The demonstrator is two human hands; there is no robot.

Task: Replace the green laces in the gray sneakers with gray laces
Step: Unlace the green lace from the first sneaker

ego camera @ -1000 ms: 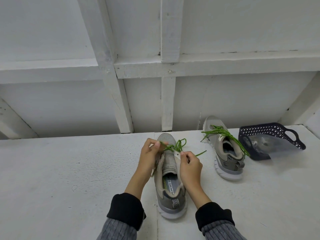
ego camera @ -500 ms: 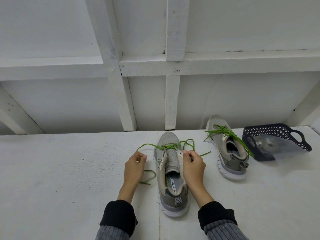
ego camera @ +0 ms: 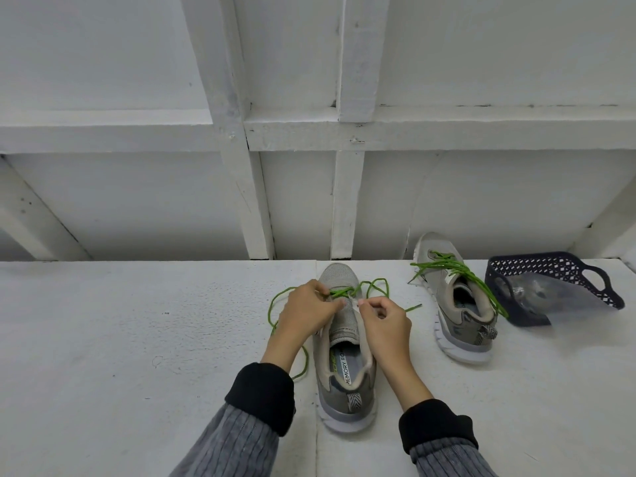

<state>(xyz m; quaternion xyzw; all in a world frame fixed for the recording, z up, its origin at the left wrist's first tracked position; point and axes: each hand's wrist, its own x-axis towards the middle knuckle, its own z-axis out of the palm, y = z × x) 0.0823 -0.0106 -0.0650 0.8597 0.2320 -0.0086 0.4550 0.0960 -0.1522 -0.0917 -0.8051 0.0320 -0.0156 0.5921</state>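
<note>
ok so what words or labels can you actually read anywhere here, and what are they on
"MEMORY FO": printed on the insole of the near sneaker; the rest is cut off by the collar.
A green mark beside that print: too blurred to read.
A bit of print inside the far sneaker: too small to read.
The basket shows no text.

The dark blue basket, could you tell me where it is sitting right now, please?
In the head view the dark blue basket lies tipped on the white table at the far right, just right of the second sneaker.
</note>
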